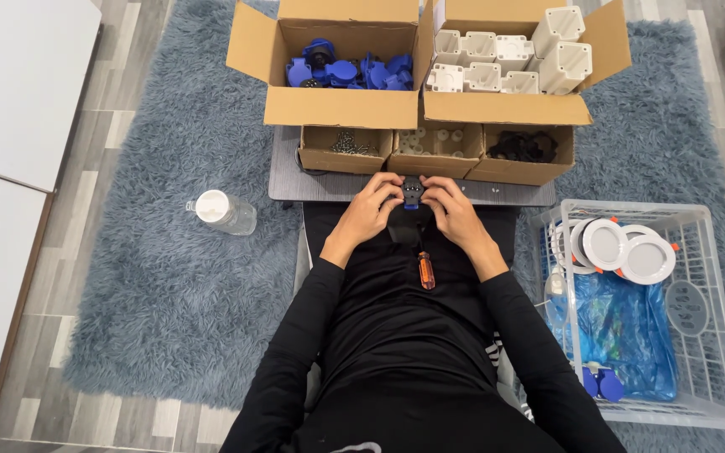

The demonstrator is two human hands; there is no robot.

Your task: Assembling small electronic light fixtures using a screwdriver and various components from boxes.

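Resting loose on the person's black-clad lap, an orange-handled screwdriver looks liable to roll off if the legs shift, and the small blue-and-black part could slip from such a fine fingertip hold. Both the left hand and right hand close around that part, fingers curled, pinching it at the near edge of the low grey table, just before three small cardboard trays.

Person wears black long-sleeve top, sleeves down to wrists, black trousers w/ small white marks near hem. Left hand & right hand bare, no gloves.
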